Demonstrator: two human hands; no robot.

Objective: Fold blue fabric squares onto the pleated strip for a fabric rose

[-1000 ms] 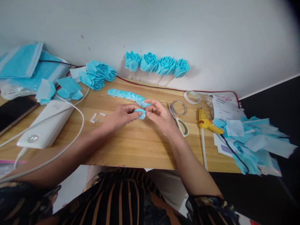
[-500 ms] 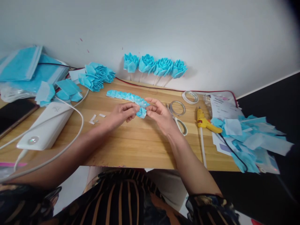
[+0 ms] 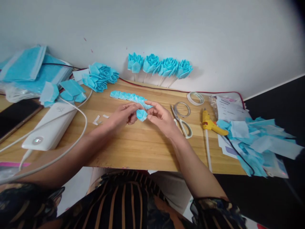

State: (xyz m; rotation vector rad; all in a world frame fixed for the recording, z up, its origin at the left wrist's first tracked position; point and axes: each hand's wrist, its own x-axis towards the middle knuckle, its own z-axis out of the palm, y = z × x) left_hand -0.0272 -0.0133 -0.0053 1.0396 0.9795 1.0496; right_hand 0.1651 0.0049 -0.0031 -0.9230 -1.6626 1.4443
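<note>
Between my two hands is a small folded blue petal, made of mask-like fabric. My left hand pinches its left side, and the fingers of my right hand are closed on its right edge. Just behind my fingertips, a row of similar folded petals lies on the table, its right end partly hidden by my hands. Right of my right hand lie scissors with white handles, their blades pointing away from me.
Finished blue flowers on white sticks lean against the wall. Tape rolls, a yellow glue gun and blue scraps lie right. A white power bank, its cable, a phone and blue masks occupy the left.
The petal between my hands has turned so that more of its flat face shows. My right hand has shifted slightly, uncovering more of the scissors. The whole view has moved a little.
</note>
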